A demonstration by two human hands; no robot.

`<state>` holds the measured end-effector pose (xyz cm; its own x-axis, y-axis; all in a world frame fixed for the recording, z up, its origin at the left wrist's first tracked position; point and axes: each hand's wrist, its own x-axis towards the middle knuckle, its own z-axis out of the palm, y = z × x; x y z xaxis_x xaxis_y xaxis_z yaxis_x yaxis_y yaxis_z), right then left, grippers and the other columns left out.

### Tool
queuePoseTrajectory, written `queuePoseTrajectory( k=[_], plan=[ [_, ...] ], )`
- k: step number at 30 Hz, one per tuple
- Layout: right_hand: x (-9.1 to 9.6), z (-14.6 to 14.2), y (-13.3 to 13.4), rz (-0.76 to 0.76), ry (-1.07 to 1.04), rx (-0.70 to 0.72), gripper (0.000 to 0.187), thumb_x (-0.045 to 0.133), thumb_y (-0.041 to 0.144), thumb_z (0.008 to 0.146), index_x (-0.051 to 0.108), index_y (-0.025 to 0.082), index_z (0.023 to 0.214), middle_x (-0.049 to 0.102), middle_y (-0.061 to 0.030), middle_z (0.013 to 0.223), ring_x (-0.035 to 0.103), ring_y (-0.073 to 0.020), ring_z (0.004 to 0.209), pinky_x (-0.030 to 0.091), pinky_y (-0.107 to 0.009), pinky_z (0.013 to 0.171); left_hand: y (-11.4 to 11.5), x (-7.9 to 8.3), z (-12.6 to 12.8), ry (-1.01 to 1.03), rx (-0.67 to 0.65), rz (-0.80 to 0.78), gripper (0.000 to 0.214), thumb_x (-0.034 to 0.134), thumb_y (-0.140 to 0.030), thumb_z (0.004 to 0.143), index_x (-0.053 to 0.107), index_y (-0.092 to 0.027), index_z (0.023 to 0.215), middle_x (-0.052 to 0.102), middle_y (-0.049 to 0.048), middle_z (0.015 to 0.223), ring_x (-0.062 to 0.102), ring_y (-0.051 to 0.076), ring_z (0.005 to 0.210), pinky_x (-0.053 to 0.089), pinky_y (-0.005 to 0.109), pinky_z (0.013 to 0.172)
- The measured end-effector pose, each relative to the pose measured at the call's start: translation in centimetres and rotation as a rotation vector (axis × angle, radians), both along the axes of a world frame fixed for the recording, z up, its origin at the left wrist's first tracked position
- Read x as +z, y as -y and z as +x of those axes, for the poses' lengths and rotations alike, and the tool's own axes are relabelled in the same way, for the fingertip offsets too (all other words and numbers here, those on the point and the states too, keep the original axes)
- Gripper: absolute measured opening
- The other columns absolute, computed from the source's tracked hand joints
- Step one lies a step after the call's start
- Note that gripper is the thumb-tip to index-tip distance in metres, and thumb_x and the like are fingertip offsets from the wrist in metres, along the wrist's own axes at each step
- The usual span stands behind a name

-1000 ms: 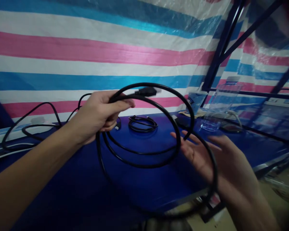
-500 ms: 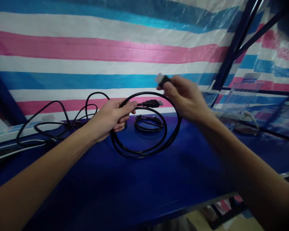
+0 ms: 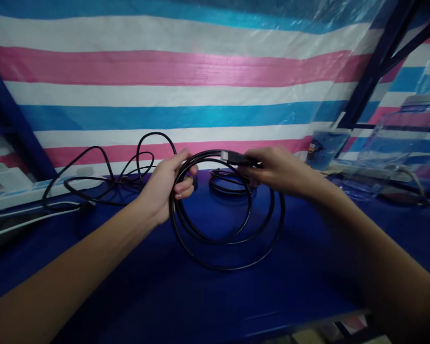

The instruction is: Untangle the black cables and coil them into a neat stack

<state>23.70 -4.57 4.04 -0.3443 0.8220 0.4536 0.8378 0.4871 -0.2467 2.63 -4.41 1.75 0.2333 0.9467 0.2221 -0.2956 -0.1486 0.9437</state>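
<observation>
A black HDMI-type cable [image 3: 229, 269] hangs in several loops between my two hands, above the blue tabletop. My left hand [image 3: 168, 184] is closed round the left side of the loops, with the thumb raised at the top. My right hand [image 3: 272, 167] pinches the cable's plug end at the upper right of the loops. The plug [image 3: 231, 157] points left, its pale tip lying against the top of the coil. Behind the loops, a second coiled black cable [image 3: 225, 184] rests on the table, partly hidden by my right hand.
Loose black cable [image 3: 93, 191] sprawls at the left, near a white power strip [image 3: 46, 191] with a white adapter [image 3: 9, 179]. White cords run over the blue table [image 3: 200, 301]. A clear plastic holder [image 3: 387, 148] and a blue container [image 3: 327, 148] stand at the right.
My right hand has brought the plug down and left onto the loops. A larger loop now hangs below the others. The other plug beside my left thumb is no longer visible.
</observation>
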Motion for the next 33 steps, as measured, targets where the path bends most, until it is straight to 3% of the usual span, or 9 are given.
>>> queuePoseTrajectory(
  k=[3,6,9,14,18,22,27,31,33],
  plan=[
    [-0.6,0.2,-0.2,-0.194,-0.236,0.147,0.006,0.056,0.023,0.082,0.055,0.017,0.082,0.062,-0.0047,0.076,0.058,-0.0154,0.059,0.040,-0.027,0.052,0.0,0.0,-0.2,0.056,-0.033,-0.033,0.020,0.046,-0.024,0.092,0.046,-0.015,0.073,0.046,-0.0052,0.062,0.024,-0.001,0.031,0.017,0.013,0.030],
    [-1.4,-0.1,-0.5,-0.355,-0.442,0.245,0.023,0.058,0.027,0.082,0.049,0.020,0.102,0.062,-0.0016,0.081,0.052,-0.0108,0.047,0.039,-0.025,0.045,-0.5,-0.6,-0.3,0.034,0.003,0.027,0.019,0.052,-0.026,0.089,0.047,-0.015,0.074,0.048,-0.0048,0.064,0.025,-0.001,0.032,0.019,0.013,0.030],
    [-2.0,-0.3,-1.0,-0.211,-0.440,0.277,0.035,0.063,0.027,0.079,0.050,0.021,0.110,0.064,-0.0023,0.086,0.055,-0.0129,0.058,0.040,-0.025,0.050,-1.1,-1.5,-0.4,-0.027,-0.003,0.052,0.017,0.056,-0.026,0.085,0.050,-0.015,0.073,0.052,-0.0032,0.068,0.030,0.000,0.034,0.026,0.014,0.031],
    [-2.4,0.1,-1.9,0.157,-0.323,0.069,0.018,0.065,0.019,0.073,0.057,0.014,0.088,0.064,-0.0074,0.086,0.057,-0.0184,0.077,0.042,-0.029,0.063,-1.7,-2.4,-0.3,-0.201,0.077,0.093,0.008,0.059,-0.020,0.081,0.057,-0.014,0.077,0.049,-0.0036,0.058,0.043,0.004,0.041,0.037,0.015,0.039],
    [-2.4,0.6,-2.2,-0.059,-0.468,0.124,0.017,0.066,0.024,0.074,0.060,0.014,0.086,0.059,-0.0022,0.072,0.047,-0.0104,0.054,0.034,-0.025,0.047,-1.8,-2.6,-0.3,-0.214,0.155,0.077,0.017,0.057,-0.028,0.086,0.057,-0.014,0.077,0.049,-0.0025,0.053,0.047,0.006,0.044,0.039,0.015,0.042],
    [-2.6,0.4,-2.2,-0.275,-0.595,0.262,0.030,0.066,0.024,0.073,0.061,0.014,0.101,0.059,-0.0010,0.073,0.041,-0.0069,0.048,0.028,-0.024,0.042,-1.4,-2.2,-0.4,-0.024,-0.027,-0.078,0.032,0.054,-0.037,0.088,0.046,-0.017,0.065,0.034,-0.0070,0.048,0.029,0.004,0.034,0.027,0.015,0.032],
    [-2.9,-0.1,-1.9,-0.198,-0.702,0.299,0.025,0.067,0.024,0.073,0.063,0.013,0.095,0.052,0.0017,0.065,0.040,-0.0068,0.050,0.026,-0.024,0.046,-0.9,-1.5,-0.6,0.113,-0.157,-0.245,0.045,0.041,-0.049,0.091,0.044,-0.017,0.059,0.024,-0.0076,0.044,0.020,0.005,0.032,0.019,0.016,0.029],
    [-2.7,0.5,-1.9,-0.075,-0.830,0.196,0.019,0.066,0.031,0.075,0.063,0.013,0.081,0.032,0.0067,0.050,0.027,-0.0058,0.042,0.016,-0.025,0.043,-1.1,-1.4,-0.9,0.178,-0.038,-0.223,0.037,0.055,-0.030,0.087,0.041,-0.017,0.056,0.023,-0.0085,0.044,0.023,0.004,0.032,0.025,0.016,0.030],
    [-2.5,0.8,-2.1,-0.011,-0.859,0.153,0.018,0.064,0.031,0.077,0.062,0.014,0.082,0.029,0.0069,0.050,0.025,-0.0061,0.042,0.015,-0.026,0.043,-1.2,-1.4,-0.9,0.243,0.080,-0.152,0.035,0.056,-0.027,0.086,0.041,-0.017,0.056,0.034,-0.0065,0.047,0.035,0.005,0.037,0.036,0.017,0.036]
  ],
)
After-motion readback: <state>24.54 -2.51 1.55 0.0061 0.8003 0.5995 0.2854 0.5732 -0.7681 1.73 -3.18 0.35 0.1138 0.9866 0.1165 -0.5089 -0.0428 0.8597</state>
